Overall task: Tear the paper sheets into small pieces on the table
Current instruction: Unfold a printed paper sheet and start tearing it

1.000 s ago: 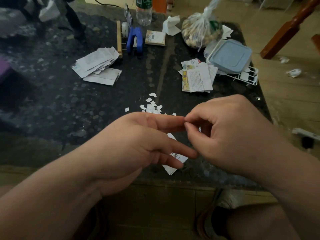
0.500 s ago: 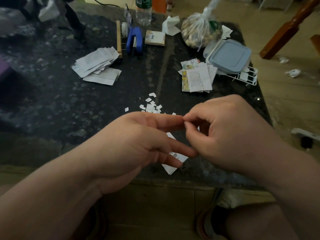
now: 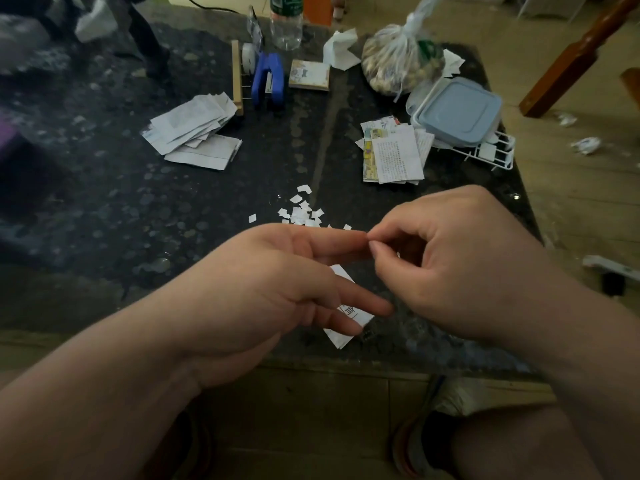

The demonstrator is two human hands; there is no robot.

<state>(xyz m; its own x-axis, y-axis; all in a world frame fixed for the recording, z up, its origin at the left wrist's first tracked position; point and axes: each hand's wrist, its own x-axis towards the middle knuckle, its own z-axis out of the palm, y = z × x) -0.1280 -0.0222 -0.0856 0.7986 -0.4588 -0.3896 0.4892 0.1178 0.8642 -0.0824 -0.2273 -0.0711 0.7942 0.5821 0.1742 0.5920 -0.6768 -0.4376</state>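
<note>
- Left hand: fingers nearly straight and spread, forefinger pointing at the right hand. Thumb is hidden, so I can't tell if it grips anything.
- Right hand: thumb and forefinger pinched together, touching the left forefinger tip, other fingers curled. Whatever is in the pinch is too small to see.
- Paper strip: printed, showing between and below the left middle and ring fingers. Can't tell if it's held or lying on the table.
- Small pieces: loose scatter on the table just beyond the left knuckles.
- Untorn paper: one stack of sheets well beyond the left hand, and a second stack beyond the right hand, next to a lidded box.
- Step, my read: mid-tear, nipping a bit off the strip at the fingertips.
- Progress: early, since the pile is small and both stacks look whole.
- Next move calls for:
  - a short opposing twist at the pinch
  - dropping the bit onto the scatter
  - re-pinching further along the strip
- Keep the pinch points close together or the tear wanders.
</note>
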